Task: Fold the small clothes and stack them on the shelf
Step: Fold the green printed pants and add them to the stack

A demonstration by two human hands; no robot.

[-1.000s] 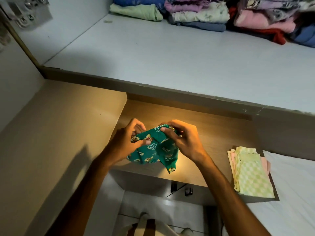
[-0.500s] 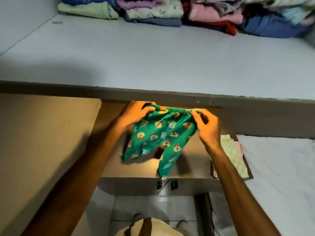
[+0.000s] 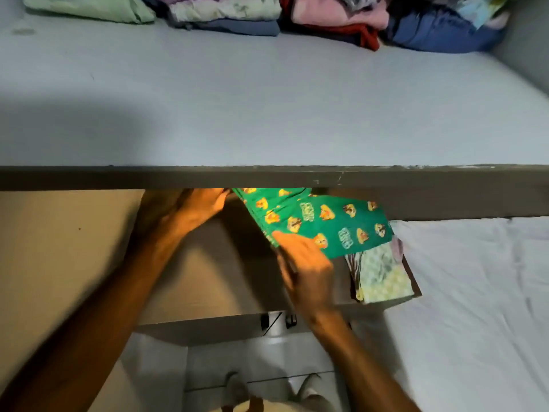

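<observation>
A person looks down at two bare forearms reaching onto a lower wooden shelf [image 3: 208,278] lit by warm yellow light. A small green cotton garment printed with yellow cartoon animals [image 3: 323,223] lies spread flat on that shelf, its far edge hidden under the dark front lip of the wide grey upper shelf [image 3: 267,114] above. The right hand [image 3: 306,272] presses on the garment's near left corner, fingers closed onto the fabric edge. The left hand [image 3: 190,206] sits to the left of the garment, fingers extended flat toward its upper corner; whether it touches or grips the cloth cannot be told, since the fingertips vanish under the upper shelf's lip. The picture is slightly blurred around both hands.

Just right of the green garment, partly beneath its edge, sits a folded stack of pale green and pink checked cloths [image 3: 383,275]. Along the back of the upper shelf runs a row of folded clothes in green, purple, pink, red and blue [image 3: 225,13].

The task appears well under way: several pieces are already folded and stacked, while the green garment seems laid out but not yet folded.
</observation>
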